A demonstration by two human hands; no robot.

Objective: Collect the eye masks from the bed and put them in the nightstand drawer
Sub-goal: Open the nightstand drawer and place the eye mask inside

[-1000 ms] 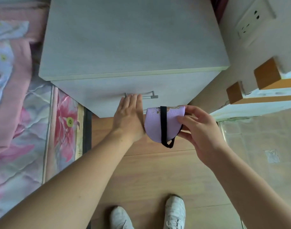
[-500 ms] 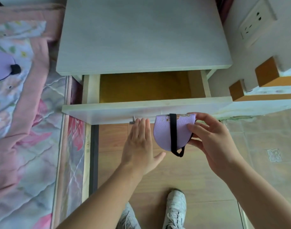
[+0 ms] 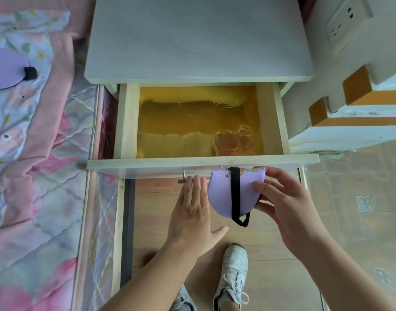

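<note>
A lilac eye mask (image 3: 221, 194) with a black strap is pinched in my right hand (image 3: 289, 207), just in front of the drawer's front panel. The white nightstand (image 3: 197, 41) has its drawer (image 3: 147, 167) pulled far out, showing a shiny gold lining with nothing lying in it. My left hand (image 3: 192, 212) is palm down, fingertips on the metal drawer handle (image 3: 182, 179), thumb spread. A second lilac eye mask (image 3: 6, 69) lies on the bed at the far left.
The bed (image 3: 35, 176) with a pink floral quilt fills the left side. A white wall with a socket (image 3: 343, 21) and orange-white ledges (image 3: 358, 86) stands to the right. Below are a wooden floor and my white shoes (image 3: 233, 277).
The drawer went from shut to fully pulled out, drawn by my left hand at the handle. My right hand kept the eye mask beside it. The view shifted right over the bed.
</note>
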